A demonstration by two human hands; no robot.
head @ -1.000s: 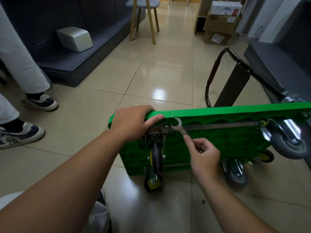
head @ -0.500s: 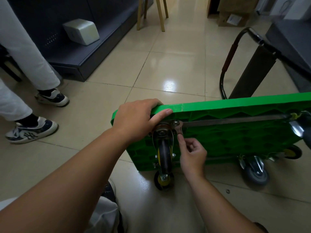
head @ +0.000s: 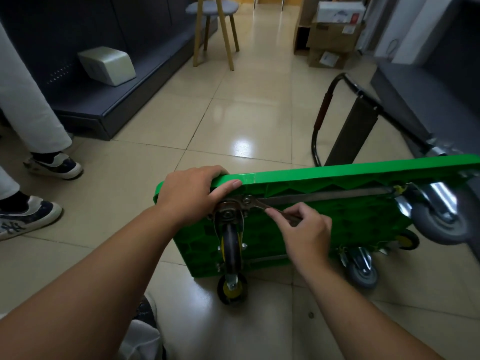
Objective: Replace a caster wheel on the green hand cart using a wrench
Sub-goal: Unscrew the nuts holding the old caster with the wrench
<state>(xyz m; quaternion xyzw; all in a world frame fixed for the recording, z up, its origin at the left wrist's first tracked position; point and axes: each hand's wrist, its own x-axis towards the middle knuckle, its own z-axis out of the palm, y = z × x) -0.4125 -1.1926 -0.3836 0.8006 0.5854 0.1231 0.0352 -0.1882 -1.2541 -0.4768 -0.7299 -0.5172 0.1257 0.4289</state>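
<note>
The green hand cart (head: 324,224) stands on its long edge on the floor, its ribbed underside facing me. My left hand (head: 192,193) grips the top left corner of the deck. A caster with a dark wheel (head: 231,242) hangs from its metal plate just below that hand. My right hand (head: 304,229) holds the handle of a steel wrench (head: 262,206), whose jaw sits on a nut (head: 246,200) at the plate's upper right corner. The handle points to the lower right.
Grey casters (head: 439,224) (head: 362,268) and yellow-hubbed wheels (head: 231,289) (head: 407,240) show along the cart. Its black folding handle (head: 322,115) lies behind. Another person's legs and sneakers (head: 54,165) stand at left. A stool (head: 213,29), cardboard boxes (head: 332,35) and dark benches (head: 104,81) lie beyond.
The wrench handle has swung from pointing straight down to pointing lower right, with its jaw on the nut. My left hand kept its grip on the cart corner. The camera tilted up.
</note>
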